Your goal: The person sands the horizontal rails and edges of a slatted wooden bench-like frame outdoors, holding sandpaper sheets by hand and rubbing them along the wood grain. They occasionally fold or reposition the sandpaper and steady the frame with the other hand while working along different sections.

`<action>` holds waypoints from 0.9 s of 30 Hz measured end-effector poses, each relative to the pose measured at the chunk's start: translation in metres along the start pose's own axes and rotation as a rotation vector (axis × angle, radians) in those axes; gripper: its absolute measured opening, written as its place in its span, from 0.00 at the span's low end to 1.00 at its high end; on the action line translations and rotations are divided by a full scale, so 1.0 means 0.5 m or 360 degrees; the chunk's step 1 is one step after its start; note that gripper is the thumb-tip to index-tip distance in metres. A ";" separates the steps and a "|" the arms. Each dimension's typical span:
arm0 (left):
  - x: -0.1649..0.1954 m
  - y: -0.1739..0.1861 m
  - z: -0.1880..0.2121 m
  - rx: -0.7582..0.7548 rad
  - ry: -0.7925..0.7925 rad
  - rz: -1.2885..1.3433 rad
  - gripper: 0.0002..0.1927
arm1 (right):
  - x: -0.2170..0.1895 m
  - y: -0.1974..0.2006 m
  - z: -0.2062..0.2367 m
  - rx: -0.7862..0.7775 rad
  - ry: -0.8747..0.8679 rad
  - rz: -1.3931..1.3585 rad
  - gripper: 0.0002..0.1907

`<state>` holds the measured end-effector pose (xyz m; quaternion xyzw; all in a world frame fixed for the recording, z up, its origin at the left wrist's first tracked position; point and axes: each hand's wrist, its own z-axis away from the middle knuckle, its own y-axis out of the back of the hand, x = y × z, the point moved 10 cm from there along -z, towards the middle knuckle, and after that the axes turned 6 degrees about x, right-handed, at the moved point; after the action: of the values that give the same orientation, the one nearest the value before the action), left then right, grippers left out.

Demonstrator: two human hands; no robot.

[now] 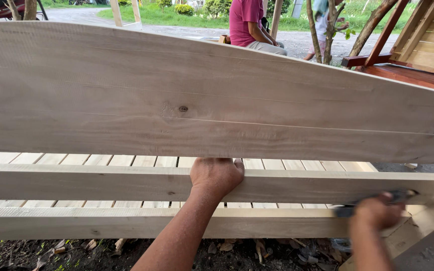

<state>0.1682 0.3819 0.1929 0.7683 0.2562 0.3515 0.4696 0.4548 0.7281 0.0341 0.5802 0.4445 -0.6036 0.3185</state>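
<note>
My left hand sits at centre frame, fingers curled over the upper rail and pressing up under the wide pale board that spans the frame. At lower right my right hand, blurred, has its fingers closed on a dark tool against the rail's end. I judge I'm fixing the board; steadying matters next.

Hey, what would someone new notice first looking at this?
A wide pale wooden board fills the upper half, standing on edge with a small dark knot near its middle. Below it, the left hand grips the upper rail of a slatted wooden frame, while the blurred right hand holds a dark tool at lower right.
</note>
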 end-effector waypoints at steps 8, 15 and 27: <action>0.004 0.000 0.000 -0.0034 -0.0008 -0.0038 0.22 | 0.065 -0.051 0.208 -0.0005 0.0752 0.0076 0.14; 0.001 -0.013 -0.004 -0.0038 0.0001 -0.0081 0.22 | 0.015 0.016 -0.028 0.0067 -0.0216 -0.0329 0.09; 0.003 -0.011 -0.004 -0.0011 0.0006 -0.0093 0.23 | 0.126 -0.022 0.026 -0.0109 0.0488 -0.0125 0.08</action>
<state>0.1671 0.3866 0.1891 0.7582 0.2782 0.3400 0.4818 0.4317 0.7288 -0.0267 0.6364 0.5306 -0.5045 0.2428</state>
